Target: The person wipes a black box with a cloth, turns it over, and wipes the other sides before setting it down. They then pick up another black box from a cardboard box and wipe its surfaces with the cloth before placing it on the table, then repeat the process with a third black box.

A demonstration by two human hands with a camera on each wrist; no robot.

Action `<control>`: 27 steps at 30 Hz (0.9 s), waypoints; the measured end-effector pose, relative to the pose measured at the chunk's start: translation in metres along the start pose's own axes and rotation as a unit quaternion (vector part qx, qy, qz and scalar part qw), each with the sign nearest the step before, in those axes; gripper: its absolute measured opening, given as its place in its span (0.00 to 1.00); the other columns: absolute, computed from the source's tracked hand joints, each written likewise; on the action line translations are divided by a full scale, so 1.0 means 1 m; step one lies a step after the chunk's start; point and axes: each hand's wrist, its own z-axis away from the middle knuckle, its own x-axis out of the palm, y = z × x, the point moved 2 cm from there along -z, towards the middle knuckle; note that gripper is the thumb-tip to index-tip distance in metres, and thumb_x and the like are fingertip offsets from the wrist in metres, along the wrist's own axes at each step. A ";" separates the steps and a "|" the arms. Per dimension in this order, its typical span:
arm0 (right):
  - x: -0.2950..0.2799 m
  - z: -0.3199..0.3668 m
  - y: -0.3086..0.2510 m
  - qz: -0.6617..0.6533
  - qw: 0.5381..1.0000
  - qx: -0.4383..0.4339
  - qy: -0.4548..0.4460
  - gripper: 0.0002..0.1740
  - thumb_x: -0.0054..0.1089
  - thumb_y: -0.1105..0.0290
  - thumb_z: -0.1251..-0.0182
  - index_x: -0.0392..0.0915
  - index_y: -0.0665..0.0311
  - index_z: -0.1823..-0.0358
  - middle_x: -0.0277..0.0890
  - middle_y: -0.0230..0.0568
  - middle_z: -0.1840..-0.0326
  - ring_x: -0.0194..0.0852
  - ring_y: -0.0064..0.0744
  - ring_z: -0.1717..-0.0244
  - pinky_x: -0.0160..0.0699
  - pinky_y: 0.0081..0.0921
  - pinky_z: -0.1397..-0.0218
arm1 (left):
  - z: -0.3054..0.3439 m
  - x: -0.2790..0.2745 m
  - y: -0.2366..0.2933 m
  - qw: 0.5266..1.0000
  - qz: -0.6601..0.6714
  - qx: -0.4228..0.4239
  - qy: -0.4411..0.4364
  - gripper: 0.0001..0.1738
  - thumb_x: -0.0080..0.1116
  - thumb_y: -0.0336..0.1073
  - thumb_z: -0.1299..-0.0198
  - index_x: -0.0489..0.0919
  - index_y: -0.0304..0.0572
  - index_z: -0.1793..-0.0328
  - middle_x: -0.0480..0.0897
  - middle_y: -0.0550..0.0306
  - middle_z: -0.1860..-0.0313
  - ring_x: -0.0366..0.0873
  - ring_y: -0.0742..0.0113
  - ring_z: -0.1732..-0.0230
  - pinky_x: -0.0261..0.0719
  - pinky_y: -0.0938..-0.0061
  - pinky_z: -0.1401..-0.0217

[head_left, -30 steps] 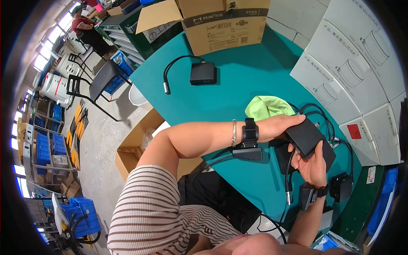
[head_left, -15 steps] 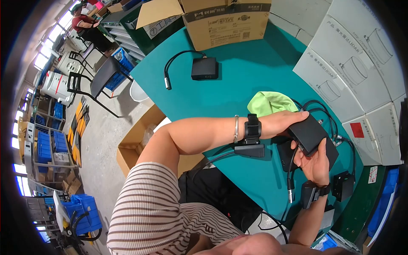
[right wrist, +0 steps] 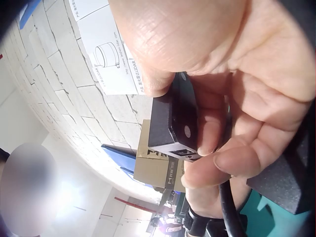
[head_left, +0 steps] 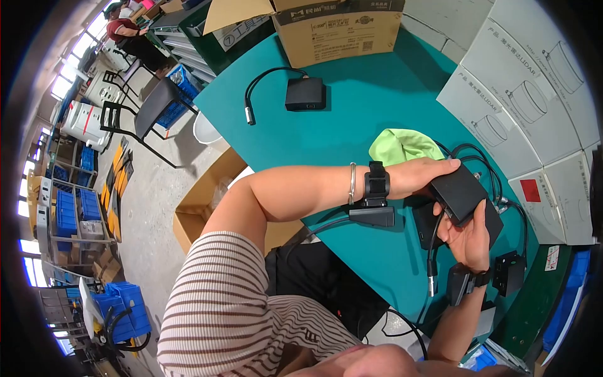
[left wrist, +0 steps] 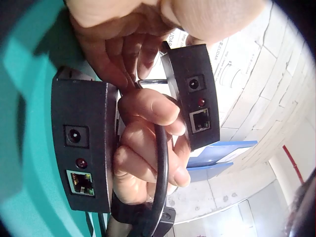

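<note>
A flat black box [head_left: 457, 191] is held in the air by both hands. My left hand [head_left: 411, 178] grips its left side, thumb along the top edge. From below, my right hand [head_left: 470, 242] holds it with the thumb on its edge and the fingers curled underneath, beside a black cable [left wrist: 162, 168]. The cable hangs down to a metal connector [head_left: 432, 286]. In the left wrist view, the held box's end shows a round power jack, a red light and a network port [left wrist: 200, 120]. Below it, a similar black box [left wrist: 81, 148] lies on the green table.
A light green cloth [head_left: 402, 146] and coiled black cables [head_left: 493, 169] lie behind the hands. Another black box [head_left: 306, 94] with a cable lies farther back, before a cardboard carton [head_left: 339, 34]. White LIDAR boxes [head_left: 502, 100] line the right; a black bracketed part [head_left: 509, 273] lies near the right forearm.
The head view has shifted slightly, so the table's things sit a little higher and the hands farther right in the picture. Both hands keep the same hold on the black box.
</note>
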 end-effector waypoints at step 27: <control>-0.002 0.000 0.001 0.000 1.000 -0.007 -0.011 0.37 0.20 0.42 0.22 0.69 0.67 0.42 0.74 0.45 0.57 0.66 0.27 0.74 0.65 0.22 0.69 | -0.001 -0.003 0.000 0.999 -0.025 -0.019 -0.007 0.32 0.35 0.61 0.28 0.78 0.39 0.52 0.81 0.60 0.64 0.77 0.73 0.69 0.74 0.74 0.52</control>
